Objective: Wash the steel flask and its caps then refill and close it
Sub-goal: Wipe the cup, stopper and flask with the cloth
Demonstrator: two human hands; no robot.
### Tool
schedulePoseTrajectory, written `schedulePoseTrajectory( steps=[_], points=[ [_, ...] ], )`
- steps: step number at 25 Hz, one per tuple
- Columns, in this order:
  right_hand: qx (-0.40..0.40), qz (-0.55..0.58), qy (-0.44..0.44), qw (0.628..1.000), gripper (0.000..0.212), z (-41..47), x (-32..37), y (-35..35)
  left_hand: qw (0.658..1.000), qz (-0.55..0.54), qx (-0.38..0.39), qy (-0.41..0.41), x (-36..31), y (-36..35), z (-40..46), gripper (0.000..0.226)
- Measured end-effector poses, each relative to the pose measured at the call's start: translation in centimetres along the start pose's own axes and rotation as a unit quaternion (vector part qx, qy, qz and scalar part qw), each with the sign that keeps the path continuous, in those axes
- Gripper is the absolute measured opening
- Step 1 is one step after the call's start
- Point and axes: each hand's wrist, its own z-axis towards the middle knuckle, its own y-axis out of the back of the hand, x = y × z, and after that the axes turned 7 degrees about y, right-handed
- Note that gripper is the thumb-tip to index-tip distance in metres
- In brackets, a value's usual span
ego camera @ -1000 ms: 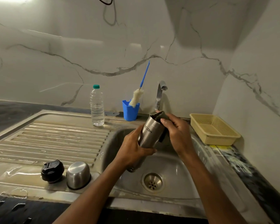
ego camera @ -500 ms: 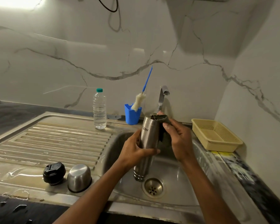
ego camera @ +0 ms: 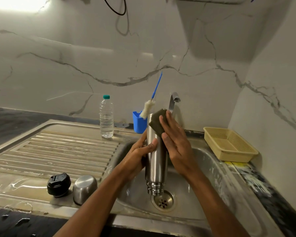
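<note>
The steel flask (ego camera: pixel 156 161) stands upside down over the sink (ego camera: pixel 212 170), its threaded mouth just above the drain (ego camera: pixel 163 200). My left hand (ego camera: pixel 138 156) grips its body from the left. My right hand (ego camera: pixel 175 139) presses a dark scrub pad (ego camera: pixel 155 121) against the flask's upper end, fingers nearly straight and thumb under the pad. A black inner cap (ego camera: pixel 58 184) and a steel outer cap (ego camera: pixel 84 188) sit on the wet drainboard at the left.
A plastic water bottle (ego camera: pixel 106 117) stands at the back of the drainboard (ego camera: pixel 50 151). A blue holder (ego camera: pixel 139 123) with a bottle brush (ego camera: pixel 149 106) sits beside the tap (ego camera: pixel 173 101). A beige basket (ego camera: pixel 229 146) lies right of the sink.
The flask has swung from tilted to nearly upright and inverted. My right hand has shifted with the scrub pad from over the flask's end to its upper side, and the camera has tilted down.
</note>
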Motion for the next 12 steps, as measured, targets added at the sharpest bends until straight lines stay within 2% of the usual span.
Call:
schedulePoseTrajectory(
  steps=[2,5,9,12],
  points=[
    [-0.026,-0.029,-0.003,0.999,0.053,0.4,-0.4,0.0,1.0,0.003,0.02,0.021,0.3,0.0,0.2,0.058],
    [-0.059,0.011,-0.019,0.998,0.052,0.8,-0.7,-0.1,0.999,0.032,0.023,0.03,0.4,0.0,0.4,0.065],
    [0.0,0.022,-0.015,1.0,0.055,-0.1,0.1,-1.4,1.0,-0.017,-0.012,0.022,-0.2,0.4,0.0,0.041],
    [0.041,0.006,0.01,0.999,0.055,-0.5,0.4,-2.4,0.998,-0.042,-0.041,0.012,-0.6,0.7,-0.1,0.044]
  ],
)
